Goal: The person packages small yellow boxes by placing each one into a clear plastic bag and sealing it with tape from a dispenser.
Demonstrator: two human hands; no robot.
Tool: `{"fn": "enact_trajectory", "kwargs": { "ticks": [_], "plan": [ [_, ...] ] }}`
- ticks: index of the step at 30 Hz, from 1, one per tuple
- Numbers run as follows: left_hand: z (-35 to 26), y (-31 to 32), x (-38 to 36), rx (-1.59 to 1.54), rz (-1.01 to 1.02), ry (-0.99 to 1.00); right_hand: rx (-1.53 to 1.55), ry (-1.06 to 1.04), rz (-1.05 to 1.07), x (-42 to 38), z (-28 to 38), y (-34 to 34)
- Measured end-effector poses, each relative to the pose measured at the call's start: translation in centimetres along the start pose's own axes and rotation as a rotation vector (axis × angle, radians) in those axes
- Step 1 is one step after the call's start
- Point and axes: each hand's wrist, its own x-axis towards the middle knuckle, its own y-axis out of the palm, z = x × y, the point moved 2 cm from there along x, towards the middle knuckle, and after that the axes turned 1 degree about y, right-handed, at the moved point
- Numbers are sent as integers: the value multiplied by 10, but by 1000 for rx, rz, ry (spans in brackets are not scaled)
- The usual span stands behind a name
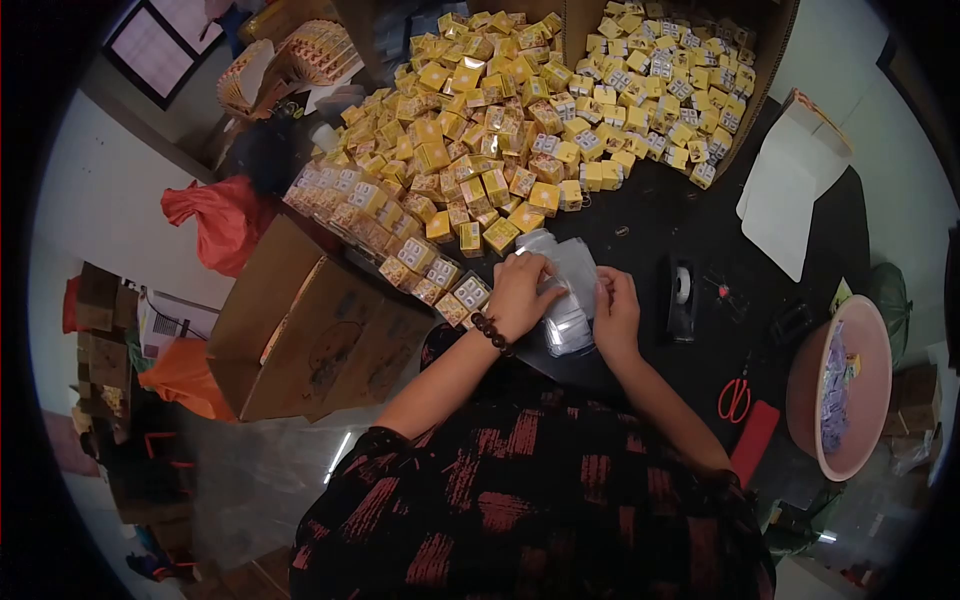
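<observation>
My left hand (522, 293), with a dark beaded bracelet at the wrist, rests on a stack of clear plastic sleeves (570, 290) at the near edge of the black table. Its thumb and fingers are apart over the sleeves and touch them. On the right side of the stack, my right hand (617, 305) is upright with its fingers curled together; whether a sleeve edge is between them is too small to tell. Just beyond the hands lies a big heap of small yellow boxes (480, 120). Filled clear packs of boxes (430, 270) line up left of my left hand.
Right of my hands are a tape dispenser (682, 300), red scissors (735, 398), a red case (755, 442) and a pink basin (865, 390). White card (785, 200) lies at the back right. An open cardboard box (310, 340) stands at the left.
</observation>
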Motion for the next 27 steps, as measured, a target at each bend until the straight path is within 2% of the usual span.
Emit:
{"fn": "enact_trajectory", "kwargs": {
  "ticks": [1,2,3,4,5,6,7,8,10,11,13,15,16,17,18,19,21,22,23,24,25,27],
  "plan": [
    [0,0,-2,-39,31,-16,-232,-187,-10,4,12,-5],
    [0,-1,-3,-78,62,-32,-232,-188,-12,6,21,-12],
    [1,-4,-6,-220,78,-55,-336,-283,7,7,32,-19],
    [0,-9,-8,-220,78,-54,-440,-376,26,8,40,-25],
    [-4,-16,-11,-334,87,-10,-441,-374,25,10,42,-32],
    [-9,-23,-15,-449,96,32,-134,-72,334,12,36,-37],
    [-14,-31,-20,-377,94,116,181,235,631,11,31,-40],
    [-17,-38,-24,-378,94,115,180,236,632,13,34,-49],
    [-26,-46,-32,-469,248,234,760,656,1069,8,42,-58],
    [-30,-51,-35,-468,249,236,1061,867,1271,4,46,-60],
    [-38,-55,-45,-479,340,310,1136,915,1354,-5,44,-56],
    [-42,-59,-52,-555,359,317,1046,758,1514,-9,49,-48],
    [-46,-67,-55,-474,415,339,1043,759,1514,-6,51,-45],
    [-48,-72,-58,-392,470,359,699,674,1533,-3,50,-40],
    [-48,-74,-61,-340,441,373,359,580,1524,3,48,-35],
    [-45,-75,-66,-341,439,373,357,579,1525,12,50,-31],
    [-34,-73,-78,-389,410,211,219,216,1420,40,55,-18],
    [-26,-68,-86,-388,408,211,136,140,1119,61,48,-1],
    [-16,-59,-96,-698,537,31,57,66,818,81,35,21],
    [-11,-53,-101,-1006,658,-157,-143,-109,600,102,27,39],
    [-11,-54,-100,-1007,654,-156,-335,-280,372,119,20,54],
    [-13,-55,-100,-954,838,-182,-392,-328,402,138,-11,87]
  ]
}}
